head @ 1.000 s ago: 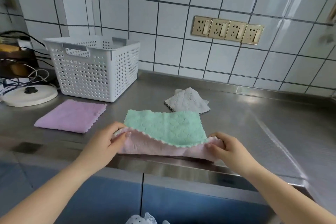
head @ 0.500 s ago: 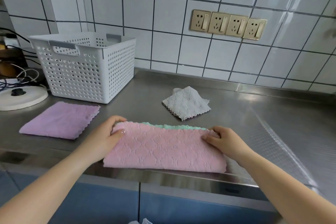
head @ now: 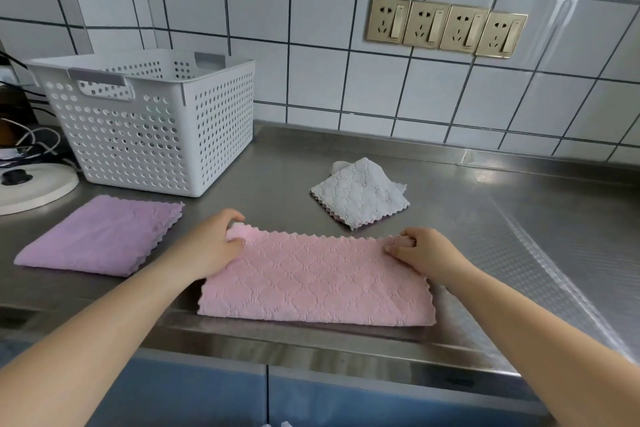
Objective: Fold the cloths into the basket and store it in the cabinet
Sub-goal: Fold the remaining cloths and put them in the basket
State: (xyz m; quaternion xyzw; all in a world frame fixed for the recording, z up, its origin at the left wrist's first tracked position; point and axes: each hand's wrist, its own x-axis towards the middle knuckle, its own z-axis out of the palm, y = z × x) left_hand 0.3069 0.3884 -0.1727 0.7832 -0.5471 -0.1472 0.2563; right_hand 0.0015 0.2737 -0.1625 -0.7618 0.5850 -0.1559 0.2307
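Observation:
A pink cloth [head: 318, 282] lies folded in half on the steel counter [head: 519, 218] near its front edge. My left hand [head: 211, 246] pinches the cloth's far left corner and my right hand [head: 424, 251] pinches its far right corner. A purple cloth [head: 97, 236] lies folded flat to the left. A grey cloth [head: 360, 192], folded small, sits behind the pink one. The white perforated basket [head: 156, 128] stands at the back left and looks empty. Blue cabinet doors [head: 207, 395] run below the counter edge.
A white round appliance base [head: 31, 184] and tangled cables [head: 24, 142] sit left of the basket. A row of gold wall sockets [head: 446, 26] is on the tiled wall. The counter continues to the right.
The pink cloth's near edge was lifted up and over the green side to the far edge, hiding the green. Both hands moved away from me with it.

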